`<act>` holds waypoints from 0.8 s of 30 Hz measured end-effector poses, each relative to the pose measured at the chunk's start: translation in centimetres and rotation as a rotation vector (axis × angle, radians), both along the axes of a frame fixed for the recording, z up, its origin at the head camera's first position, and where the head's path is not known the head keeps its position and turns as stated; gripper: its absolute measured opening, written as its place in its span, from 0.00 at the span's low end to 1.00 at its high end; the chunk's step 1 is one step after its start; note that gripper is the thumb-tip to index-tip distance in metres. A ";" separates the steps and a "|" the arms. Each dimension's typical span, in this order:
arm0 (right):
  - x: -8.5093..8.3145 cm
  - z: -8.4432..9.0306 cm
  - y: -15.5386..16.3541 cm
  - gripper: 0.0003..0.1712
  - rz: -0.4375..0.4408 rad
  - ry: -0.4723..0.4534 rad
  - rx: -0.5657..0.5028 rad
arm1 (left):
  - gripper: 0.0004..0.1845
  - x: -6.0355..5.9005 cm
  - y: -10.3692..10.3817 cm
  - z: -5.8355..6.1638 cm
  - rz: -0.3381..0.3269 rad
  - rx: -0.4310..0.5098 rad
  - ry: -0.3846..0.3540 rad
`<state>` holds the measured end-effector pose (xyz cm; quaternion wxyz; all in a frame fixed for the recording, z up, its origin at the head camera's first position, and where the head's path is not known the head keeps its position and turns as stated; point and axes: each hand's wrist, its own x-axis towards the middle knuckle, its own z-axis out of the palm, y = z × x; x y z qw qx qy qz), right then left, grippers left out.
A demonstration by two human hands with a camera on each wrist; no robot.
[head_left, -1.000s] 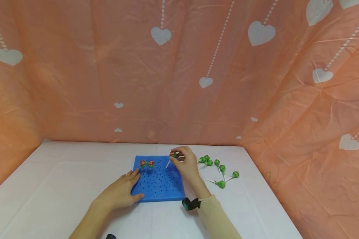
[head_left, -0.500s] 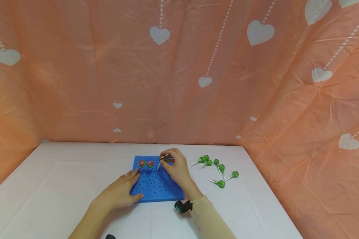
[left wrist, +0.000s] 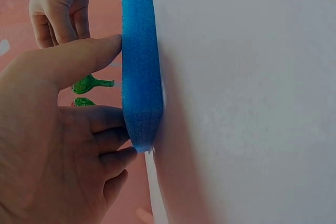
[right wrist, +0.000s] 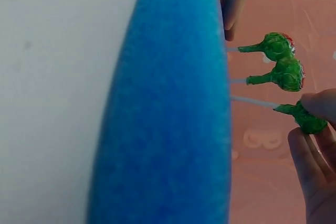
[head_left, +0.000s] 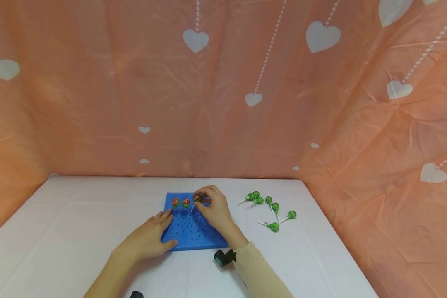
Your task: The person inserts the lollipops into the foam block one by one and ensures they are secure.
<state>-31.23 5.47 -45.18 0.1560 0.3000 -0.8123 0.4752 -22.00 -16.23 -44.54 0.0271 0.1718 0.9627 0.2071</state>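
Note:
A blue foam board [head_left: 193, 234] full of small holes lies on the white table [head_left: 59, 231]. Two wrapped lollipops [head_left: 181, 203] stand in its far row. My right hand [head_left: 212, 209] pinches a third lollipop [head_left: 196, 198] by its head, right beside those two, its stick tip at the foam; the right wrist view shows this lollipop [right wrist: 304, 119] with its stick reaching the board [right wrist: 168, 108]. My left hand [head_left: 149, 238] rests flat on the board's near left corner, thumb along the edge [left wrist: 139, 77].
Several green lollipops [head_left: 270, 211] lie loose on the table to the right of the board. An orange cloth with white hearts [head_left: 223, 82] walls the back and sides. A dark wrist camera [head_left: 223, 257] sits on my right sleeve.
My right hand has carried the lollipop leftward across the board's far edge, from its right corner to beside the two standing lollipops. The left hand has stayed put.

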 end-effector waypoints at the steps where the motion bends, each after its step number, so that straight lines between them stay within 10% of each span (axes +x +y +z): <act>1: 0.0 0.0 0.0 0.16 -0.003 -0.002 0.003 | 0.44 0.0 0.0 0.0 0.001 0.001 -0.005; 24: 0.2 -0.1 0.1 0.11 0.034 -0.054 0.072 | 0.45 0.0 -0.1 -0.1 0.000 0.002 0.001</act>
